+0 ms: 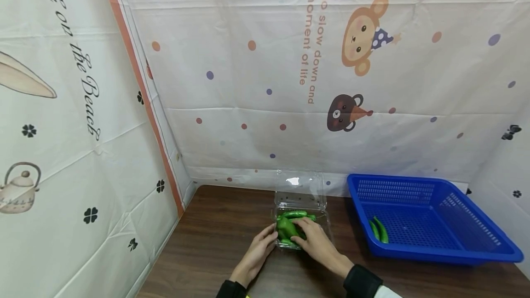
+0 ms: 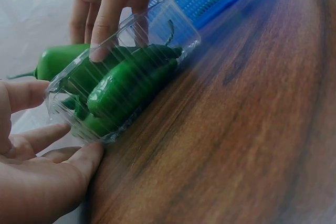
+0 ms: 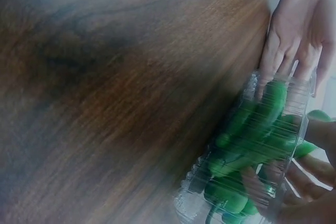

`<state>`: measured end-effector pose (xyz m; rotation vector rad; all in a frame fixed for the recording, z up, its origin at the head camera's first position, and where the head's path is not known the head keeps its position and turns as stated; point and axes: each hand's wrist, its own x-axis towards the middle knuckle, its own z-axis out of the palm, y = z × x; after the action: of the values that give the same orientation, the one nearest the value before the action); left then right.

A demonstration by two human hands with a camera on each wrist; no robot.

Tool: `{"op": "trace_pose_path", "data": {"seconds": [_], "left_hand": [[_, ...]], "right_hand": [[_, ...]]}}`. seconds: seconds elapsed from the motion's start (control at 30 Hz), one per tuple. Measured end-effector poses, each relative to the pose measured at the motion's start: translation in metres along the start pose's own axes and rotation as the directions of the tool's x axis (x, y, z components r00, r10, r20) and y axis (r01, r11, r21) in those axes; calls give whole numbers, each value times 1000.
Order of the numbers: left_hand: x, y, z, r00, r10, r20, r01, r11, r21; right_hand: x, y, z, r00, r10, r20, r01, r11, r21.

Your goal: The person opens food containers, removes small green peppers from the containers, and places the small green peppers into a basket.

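Your left hand [image 1: 255,255] rests with relaxed, nearly straight fingers against the left side of a clear plastic clamshell box [image 1: 301,217], which sits lid-open on the dark wooden table [image 1: 215,238] near the back curtain. Your right hand [image 1: 318,241] reaches into the box from the right, its fingers [image 2: 105,19] lying over the green peppers [image 1: 288,228] piled inside; whether they actually pinch one cannot be told. Just to the right stands a blue basket [image 1: 430,247] with two more peppers [image 1: 379,230] in it.
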<state>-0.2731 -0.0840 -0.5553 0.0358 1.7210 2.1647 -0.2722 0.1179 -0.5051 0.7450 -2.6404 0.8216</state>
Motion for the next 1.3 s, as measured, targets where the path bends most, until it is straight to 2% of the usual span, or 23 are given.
{"op": "trace_pose_path", "data": {"seconds": [0.47,0.7,0.93,1.13,1.3], "left_hand": [[1,1,1,1000,-4,-11,4,1000,5],[3,0,2,1000,1,-8,0,1000,8],[0,-1,0,999,51,-3,-51,999,11],[-1,-1,-3,1000,20,-9,-20,1000,10],[1,0,-1,1000,1,2,-1,1000,8]], "right_hand": [[1,2,-4,991,17,-135,-11,999,43],[2,3,-8,987,51,-154,-45,998,37],[9,-3,-15,987,68,-149,-68,998,9],[14,-7,-22,985,84,-149,-82,996,19],[14,-5,-30,974,91,-205,-88,996,26]]}}
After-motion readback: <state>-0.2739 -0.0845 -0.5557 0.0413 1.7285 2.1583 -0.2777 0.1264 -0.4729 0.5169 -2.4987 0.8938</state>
